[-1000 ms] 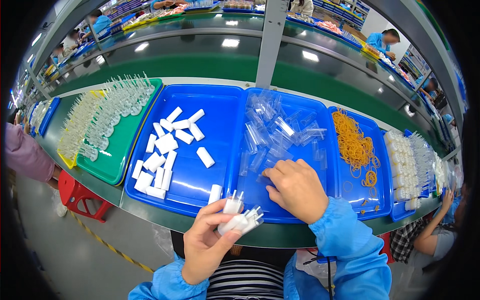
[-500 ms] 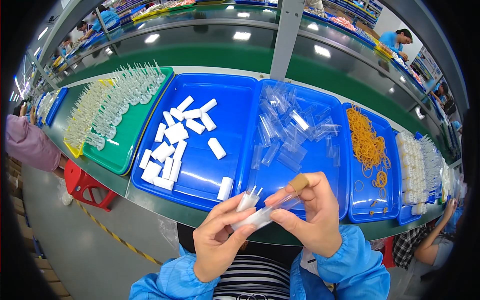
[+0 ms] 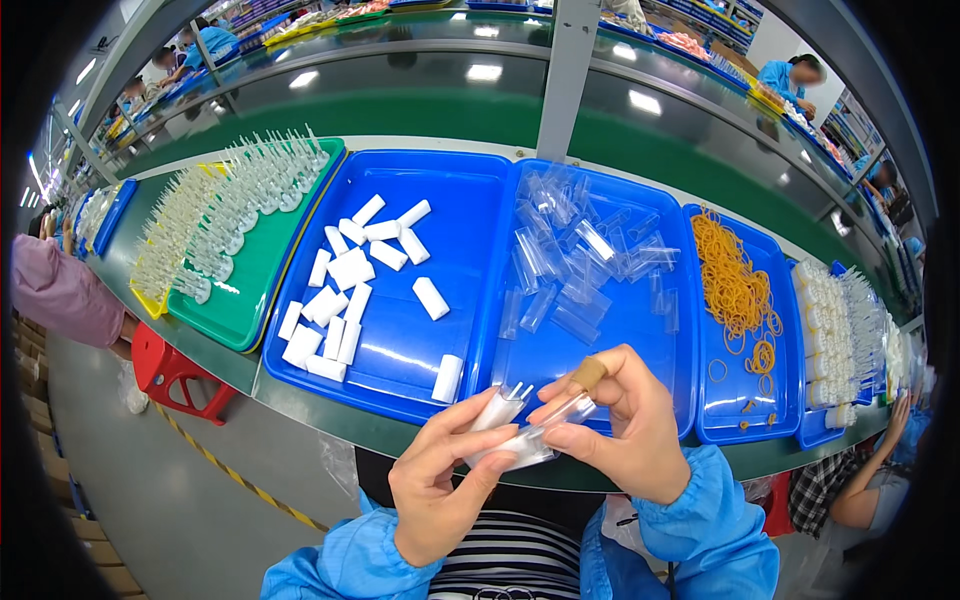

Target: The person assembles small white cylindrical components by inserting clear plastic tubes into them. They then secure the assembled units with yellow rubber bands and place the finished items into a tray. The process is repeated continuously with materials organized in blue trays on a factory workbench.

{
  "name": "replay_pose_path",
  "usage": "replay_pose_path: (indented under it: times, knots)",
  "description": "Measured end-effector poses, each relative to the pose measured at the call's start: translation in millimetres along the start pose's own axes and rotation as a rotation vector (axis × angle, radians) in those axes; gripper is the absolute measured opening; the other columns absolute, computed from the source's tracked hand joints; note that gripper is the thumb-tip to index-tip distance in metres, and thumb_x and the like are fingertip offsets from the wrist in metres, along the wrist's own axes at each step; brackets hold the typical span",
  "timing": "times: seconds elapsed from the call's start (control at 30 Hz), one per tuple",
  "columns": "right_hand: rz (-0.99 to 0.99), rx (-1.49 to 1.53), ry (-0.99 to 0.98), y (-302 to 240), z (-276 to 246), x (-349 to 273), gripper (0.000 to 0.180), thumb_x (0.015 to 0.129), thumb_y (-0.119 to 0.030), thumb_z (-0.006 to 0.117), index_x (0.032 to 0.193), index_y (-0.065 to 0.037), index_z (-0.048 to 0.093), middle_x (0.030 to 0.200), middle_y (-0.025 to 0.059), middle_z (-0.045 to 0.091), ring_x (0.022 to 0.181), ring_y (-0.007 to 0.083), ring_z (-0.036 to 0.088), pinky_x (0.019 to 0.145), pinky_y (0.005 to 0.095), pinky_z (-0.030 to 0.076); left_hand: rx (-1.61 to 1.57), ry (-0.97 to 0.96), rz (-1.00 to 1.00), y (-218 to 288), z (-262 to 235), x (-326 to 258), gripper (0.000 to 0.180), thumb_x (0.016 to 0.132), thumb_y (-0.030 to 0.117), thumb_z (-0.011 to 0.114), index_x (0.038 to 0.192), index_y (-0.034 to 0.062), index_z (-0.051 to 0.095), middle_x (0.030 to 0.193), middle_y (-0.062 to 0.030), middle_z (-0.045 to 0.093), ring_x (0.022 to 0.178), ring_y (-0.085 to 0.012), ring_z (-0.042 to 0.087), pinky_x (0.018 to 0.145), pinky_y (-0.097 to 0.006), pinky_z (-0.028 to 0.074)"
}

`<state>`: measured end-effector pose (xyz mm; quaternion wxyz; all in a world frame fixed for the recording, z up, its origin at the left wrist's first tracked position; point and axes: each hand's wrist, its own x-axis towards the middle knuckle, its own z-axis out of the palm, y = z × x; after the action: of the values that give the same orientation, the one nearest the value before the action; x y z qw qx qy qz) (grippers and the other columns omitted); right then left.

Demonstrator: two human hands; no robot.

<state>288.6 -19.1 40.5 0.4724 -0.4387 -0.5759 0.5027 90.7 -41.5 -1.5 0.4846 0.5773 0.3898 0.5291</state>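
My left hand grips a small bundle of white plastic pieces with thin prongs, held just in front of the bench edge. My right hand pinches a clear plastic sleeve against that bundle; its thumb tip wears a tan finger cot. Both hands touch at the bundle, below the blue tray of clear sleeves. To the left, a blue tray carries white rectangular blocks.
A green tray of clear pronged parts lies far left. A narrow blue tray of orange rubber bands and a tray of white parts lie right. A red stool stands below. Other workers sit at both sides and behind.
My right hand left the sleeve tray, carried a clear sleeve down to the bundle in my left hand, and both hands now work it together near my body.
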Motion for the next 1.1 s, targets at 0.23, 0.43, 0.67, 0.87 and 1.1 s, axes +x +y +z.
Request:
replay_pose_path:
  times: [0.23, 0.43, 0.67, 0.87, 1.1]
  knots:
    - [-0.225, -0.012, 0.173, 14, 19, -12, 0.039, 0.084, -0.005, 0.079, 0.108, 0.0, 0.049, 0.105, 0.0167, 0.066, 0.103, 0.0235, 0.068, 0.09, 0.0332, 0.054, -0.172, 0.143, 0.004, 1, 15, -1, 0.022, 0.088, -0.001, 0.071, 0.11, -0.0032, 0.068, 0.132, -0.0258, 0.057, 0.118, -0.0283, 0.061, 0.097, -0.036, 0.052]
    - [-0.144, -0.098, 0.102, 8, 11, -7, 0.036, 0.083, -0.006, 0.079, 0.107, 0.0, 0.052, 0.106, 0.0148, 0.065, 0.102, 0.0224, 0.069, 0.092, 0.0325, 0.053, -0.011, 0.051, 0.059, -2, 9, -2, 0.019, 0.087, -0.001, 0.073, 0.106, -0.0029, 0.069, 0.13, -0.0254, 0.059, 0.117, -0.0296, 0.062, 0.095, -0.037, 0.053]
    - [0.006, 0.019, -0.032, -1, -5, -1, 0.03, 0.086, -0.009, 0.078, 0.103, -0.001, 0.055, 0.102, 0.0128, 0.067, 0.104, 0.0191, 0.068, 0.092, 0.0322, 0.052, 0.106, 0.059, 0.089, -1, 7, 1, 0.028, 0.085, -0.001, 0.074, 0.112, -0.0035, 0.069, 0.128, -0.0264, 0.061, 0.116, -0.0311, 0.063, 0.097, -0.039, 0.052]
    - [-0.125, -0.505, -0.056, -7, -10, 9, 0.047, 0.081, -0.017, 0.081, 0.117, 0.002, 0.057, 0.107, 0.0153, 0.067, 0.103, 0.0278, 0.064, 0.087, 0.037, 0.048, 0.169, 0.024, 0.076, -1, 7, 2, 0.039, 0.09, 0.009, 0.073, 0.126, -0.0024, 0.064, 0.138, -0.0296, 0.053, 0.126, -0.0374, 0.056, 0.104, -0.043, 0.045]
    - [-0.434, -0.904, 0.077, -13, 8, 2, 0.096, 0.065, -0.038, 0.087, 0.142, -0.001, 0.044, 0.136, 0.0119, 0.056, 0.118, 0.0289, 0.055, 0.101, 0.0459, 0.038, 0.233, -0.18, 0.13, 11, 13, 7, 0.069, 0.098, 0.03, 0.062, 0.148, -0.0077, 0.034, 0.155, -0.0372, 0.017, 0.145, -0.0477, 0.024, 0.115, -0.05, 0.027]
